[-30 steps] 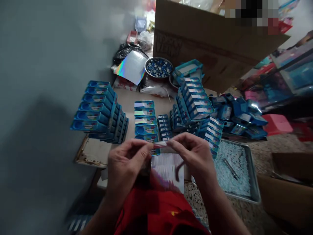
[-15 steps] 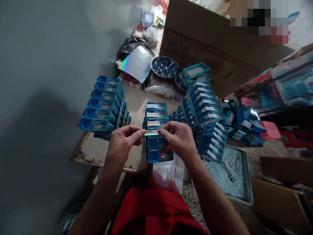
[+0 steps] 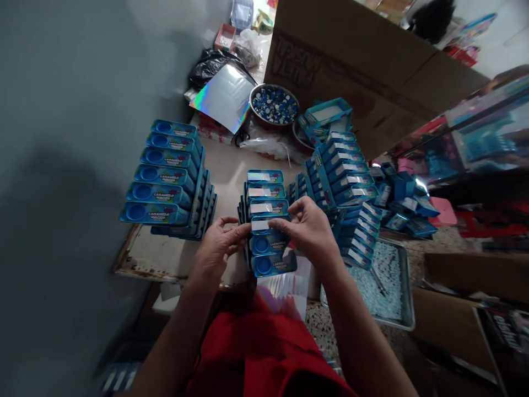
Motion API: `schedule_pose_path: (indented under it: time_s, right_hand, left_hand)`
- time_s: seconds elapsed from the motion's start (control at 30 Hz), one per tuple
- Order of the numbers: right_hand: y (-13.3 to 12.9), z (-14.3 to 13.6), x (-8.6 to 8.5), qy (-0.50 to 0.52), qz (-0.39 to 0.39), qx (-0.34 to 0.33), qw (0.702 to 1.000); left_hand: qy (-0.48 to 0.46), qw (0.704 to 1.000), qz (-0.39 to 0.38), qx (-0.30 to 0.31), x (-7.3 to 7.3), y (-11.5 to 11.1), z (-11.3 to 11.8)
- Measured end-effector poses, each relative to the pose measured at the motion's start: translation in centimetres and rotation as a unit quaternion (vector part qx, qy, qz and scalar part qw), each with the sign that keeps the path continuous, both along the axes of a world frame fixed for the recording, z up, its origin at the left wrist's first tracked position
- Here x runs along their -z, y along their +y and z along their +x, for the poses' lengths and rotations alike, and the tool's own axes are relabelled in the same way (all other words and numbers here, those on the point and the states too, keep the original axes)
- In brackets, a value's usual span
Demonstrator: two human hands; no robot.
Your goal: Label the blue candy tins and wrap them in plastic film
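A short shiny strip lies across the fourth blue pack from the back in the middle stack. My left hand pinches the strip's left end with thumb and finger. At its right end, the thumb of my right hand presses on the strip, with the fingers bent at the pack's side. The three packs behind carry similar strips over their round windows. On the two nearest packs the round windows show bare. A shiny sheet of strips hangs below the stack, near the red apron.
Blue packs stand in a tall stack at left and in strip-covered stacks at right. Behind are a bowl of blue and white pieces, a holographic sheet and a large cardboard box. A metal tray lies lower right.
The strip has come down from between my hands onto the fourth pack. Both hands have lowered with it. The whole view has shifted slightly.
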State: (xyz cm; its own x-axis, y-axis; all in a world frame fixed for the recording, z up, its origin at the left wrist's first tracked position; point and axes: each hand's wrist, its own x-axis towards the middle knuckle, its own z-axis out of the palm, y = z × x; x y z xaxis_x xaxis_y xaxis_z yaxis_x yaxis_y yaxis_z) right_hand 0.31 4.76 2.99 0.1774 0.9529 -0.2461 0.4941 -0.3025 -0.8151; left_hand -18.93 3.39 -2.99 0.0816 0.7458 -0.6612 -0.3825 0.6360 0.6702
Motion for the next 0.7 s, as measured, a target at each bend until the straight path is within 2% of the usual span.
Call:
schedule_pose_path:
  time_s: [0.17, 0.27, 0.33, 0.37, 0.43, 0.5, 0.57, 0.63, 0.7]
  right_hand:
    - [-0.1, 0.2, -0.1, 0.041, 0.002, -0.008, 0.999]
    - [-0.3, 0.2, -0.9, 0.107, -0.007, 0.015, 0.994]
    - [-0.4, 0.3, -1.7, 0.153, 0.004, 0.041, 0.987]
    - [-0.5, 0.3, -2.0, 0.172, 0.016, 0.051, 0.984]
    - [-0.8, 0.2, -2.9, 0.200, 0.044, 0.056, 0.977]
    - [-1.0, -0.1, -3.7, 0.217, 0.060, 0.052, 0.973]
    - [-1.3, -0.6, -4.4, 0.229, 0.064, 0.044, 0.970]
    - [-1.7, -1.0, -5.1, 0.237, 0.068, 0.035, 0.969]
    - [-2.1, -1.2, -5.5, 0.242, 0.069, 0.028, 0.967]
  left_hand:
    - [0.011, 1.000, 0.017, 0.005, 1.8, -0.5, 0.9]
    - [0.097, 0.990, 0.082, -0.060, 1.5, -1.3, 0.9]
    - [0.205, 0.959, 0.158, -0.118, 0.2, -2.4, 0.7]
    - [0.252, 0.940, 0.192, -0.125, -0.9, -3.0, 0.7]
    - [0.288, 0.925, 0.235, -0.080, -3.4, -4.4, 0.8]
    - [0.253, 0.937, 0.240, -0.001, -5.7, -5.5, 1.3]
    - [0.191, 0.956, 0.218, 0.049, -7.1, -5.9, 2.1]
    - [0.127, 0.974, 0.174, 0.075, -7.5, -5.9, 2.8]
    - [0.070, 0.985, 0.136, 0.076, -7.2, -5.7, 3.0]
